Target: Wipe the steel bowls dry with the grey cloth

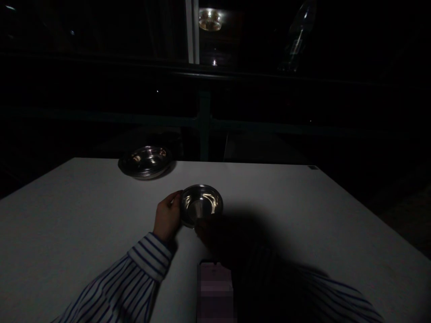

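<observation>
Hands [167, 217] at the rim, shiny round metal bowl [202, 202]

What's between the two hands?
A shiny metal bowl, in the head view. The left hand grips its left edge; the shadowed right hand is at its near edge.

- We look from the wearer's head, facing forward and down across a white, flat-topped table [286, 188].
- We sit close above its near side: blue-and-white striped cloth sleeves [148, 255] reach in from near left and near right.
- We take in both far corners, while the near edge falls outside our view.
- Beyond, we see a pale, straight upright post [193, 31].
</observation>
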Motion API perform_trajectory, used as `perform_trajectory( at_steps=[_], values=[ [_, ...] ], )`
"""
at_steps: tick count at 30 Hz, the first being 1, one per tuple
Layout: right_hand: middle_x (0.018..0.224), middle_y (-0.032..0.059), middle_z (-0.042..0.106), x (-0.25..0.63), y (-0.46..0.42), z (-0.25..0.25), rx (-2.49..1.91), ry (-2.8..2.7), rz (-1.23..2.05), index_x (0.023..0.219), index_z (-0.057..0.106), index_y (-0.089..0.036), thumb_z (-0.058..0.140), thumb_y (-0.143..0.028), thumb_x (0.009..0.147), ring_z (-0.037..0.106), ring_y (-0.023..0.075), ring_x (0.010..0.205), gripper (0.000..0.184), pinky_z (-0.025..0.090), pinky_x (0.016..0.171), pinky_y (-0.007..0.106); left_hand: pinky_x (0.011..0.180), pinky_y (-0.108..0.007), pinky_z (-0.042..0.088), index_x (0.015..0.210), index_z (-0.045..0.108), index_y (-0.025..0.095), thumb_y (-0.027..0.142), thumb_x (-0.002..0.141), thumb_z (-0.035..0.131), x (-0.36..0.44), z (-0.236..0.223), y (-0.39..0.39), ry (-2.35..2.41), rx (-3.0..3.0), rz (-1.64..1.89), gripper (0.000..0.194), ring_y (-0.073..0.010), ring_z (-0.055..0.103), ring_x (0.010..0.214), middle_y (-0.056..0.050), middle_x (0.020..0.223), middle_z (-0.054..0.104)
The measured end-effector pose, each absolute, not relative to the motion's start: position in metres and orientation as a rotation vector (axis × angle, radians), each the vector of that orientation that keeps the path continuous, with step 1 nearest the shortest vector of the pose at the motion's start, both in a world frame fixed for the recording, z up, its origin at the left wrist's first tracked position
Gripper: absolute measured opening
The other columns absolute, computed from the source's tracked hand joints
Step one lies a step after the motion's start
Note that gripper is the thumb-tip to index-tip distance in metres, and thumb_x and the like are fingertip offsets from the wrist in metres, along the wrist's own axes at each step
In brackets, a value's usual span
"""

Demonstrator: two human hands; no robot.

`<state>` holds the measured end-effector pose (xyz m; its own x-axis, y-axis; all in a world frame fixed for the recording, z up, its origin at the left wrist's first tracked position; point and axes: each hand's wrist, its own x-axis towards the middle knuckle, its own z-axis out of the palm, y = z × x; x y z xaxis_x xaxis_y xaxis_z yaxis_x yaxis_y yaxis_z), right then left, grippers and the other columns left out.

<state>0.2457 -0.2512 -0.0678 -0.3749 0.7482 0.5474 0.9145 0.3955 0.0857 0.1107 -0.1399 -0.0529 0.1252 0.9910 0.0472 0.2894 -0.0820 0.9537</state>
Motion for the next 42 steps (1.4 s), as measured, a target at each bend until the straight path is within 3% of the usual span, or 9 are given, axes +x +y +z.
perform_trajectory(
  at_steps=[4, 10, 20, 25, 29, 36, 42],
  values=[
    [0.106, 0.0069, 0.055, 0.257, -0.257, -0.07, -1.441, -2.207, -0.566, 0.106, 0.053, -0.016, 0.046, -0.031, 0.085, 0.054, 0.016, 0.092, 0.026, 0.045, 0.079, 0.037, 0.074, -0.033, 0.047, 0.1, 0.062, 0.009, 0.036, 0.074, 0.046, 0.111, -0.052, -0.14, 1.297, 1.542, 1.007, 0.041, -0.0219, 0.062, 0.081, -0.013, 0.094, 0.068],
    [0.09, 0.007, 0.063, 0.222, -0.246, -0.067, -1.344, -2.177, -0.712, 0.09, 0.06, -0.012, 0.043, -0.014, 0.084, 0.056, 0.0172, 0.084, 0.018, 0.047, 0.072, 0.033, 0.074, -0.032, 0.047, 0.097, 0.063, 0.009, 0.034, 0.075, 0.045, 0.112, -0.052, -0.141, 1.321, 1.581, 1.032, 0.039, -0.0217, 0.062, 0.082, -0.012, 0.091, 0.068],
    [0.085, 0.0093, 0.064, 0.245, -0.254, -0.072, -1.448, -2.186, -0.65, 0.091, 0.06, -0.013, 0.041, -0.017, 0.085, 0.057, 0.0169, 0.077, 0.019, 0.047, 0.066, 0.032, 0.074, -0.033, 0.048, 0.098, 0.063, 0.01, 0.037, 0.073, 0.047, 0.112, -0.059, -0.136, 1.254, 1.495, 1.017, 0.04, -0.0225, 0.062, 0.082, -0.012, 0.093, 0.068],
    [0.095, 0.0048, 0.063, 0.221, -0.245, -0.068, -1.315, -2.227, -0.693, 0.091, 0.058, -0.013, 0.043, -0.015, 0.085, 0.055, 0.0166, 0.085, 0.017, 0.047, 0.071, 0.033, 0.077, -0.032, 0.047, 0.094, 0.065, 0.011, 0.036, 0.072, 0.048, 0.111, -0.053, -0.138, 1.28, 1.549, 1.022, 0.037, -0.0225, 0.062, 0.084, -0.011, 0.092, 0.068],
    [0.091, 0.0053, 0.064, 0.243, -0.252, -0.066, -1.358, -2.27, -0.635, 0.092, 0.058, -0.014, 0.041, -0.019, 0.086, 0.058, 0.0169, 0.079, 0.019, 0.048, 0.061, 0.031, 0.075, -0.033, 0.047, 0.098, 0.063, 0.011, 0.039, 0.071, 0.05, 0.109, -0.055, -0.134, 1.264, 1.543, 0.989, 0.04, -0.0222, 0.062, 0.081, -0.012, 0.095, 0.068],
    [0.1, 0.0113, 0.062, 0.256, -0.261, -0.078, -1.488, -2.154, -0.601, 0.104, 0.056, -0.014, 0.042, -0.019, 0.086, 0.057, 0.0182, 0.09, 0.024, 0.049, 0.071, 0.033, 0.073, -0.032, 0.048, 0.096, 0.064, 0.012, 0.041, 0.07, 0.051, 0.112, -0.061, -0.132, 1.241, 1.488, 1.019, 0.041, -0.0221, 0.063, 0.081, -0.011, 0.093, 0.068],
    [0.1, 0.0064, 0.059, 0.26, -0.253, -0.087, -1.472, -2.193, -0.576, 0.103, 0.054, -0.015, 0.045, -0.029, 0.086, 0.057, 0.0143, 0.087, 0.024, 0.048, 0.075, 0.033, 0.076, -0.032, 0.047, 0.097, 0.064, 0.012, 0.042, 0.07, 0.05, 0.11, -0.059, -0.133, 1.219, 1.558, 0.972, 0.042, -0.0223, 0.062, 0.084, -0.011, 0.096, 0.067]
  ],
)
